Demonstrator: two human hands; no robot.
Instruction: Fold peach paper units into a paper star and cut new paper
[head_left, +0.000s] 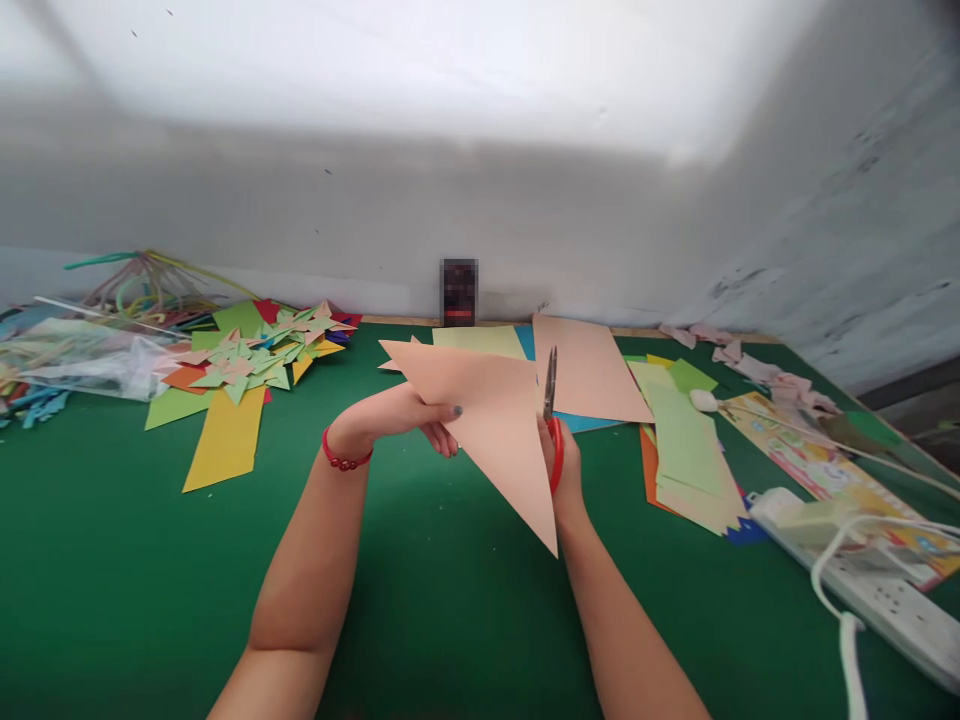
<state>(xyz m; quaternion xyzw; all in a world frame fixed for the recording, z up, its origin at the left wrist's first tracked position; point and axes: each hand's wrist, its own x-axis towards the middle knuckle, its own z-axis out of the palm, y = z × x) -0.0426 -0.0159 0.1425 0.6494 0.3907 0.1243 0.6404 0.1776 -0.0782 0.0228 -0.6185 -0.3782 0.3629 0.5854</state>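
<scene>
My left hand (420,415) pinches a large peach-coloured paper triangle (487,410) near its left side, the thumb lying on top. The paper hangs in the air over the table, one sharp corner pointing down toward me. My right hand (570,465) grips red-handled scissors (556,440) at the paper's right edge, with the metal blades pointing up and away. Part of that hand's fingers is hidden behind the paper. Whether the blades touch the paper, I cannot tell. Behind the triangle shows the tip of a small peach folded piece (390,366).
On the green table (435,600) lie folded paper stars (240,365) and coloured sheets at left. A peach sheet (589,370) rests at the back over blue paper. Pale green strips (682,440), a white power strip (862,590) with cables and crumpled pink scraps (787,385) lie at right.
</scene>
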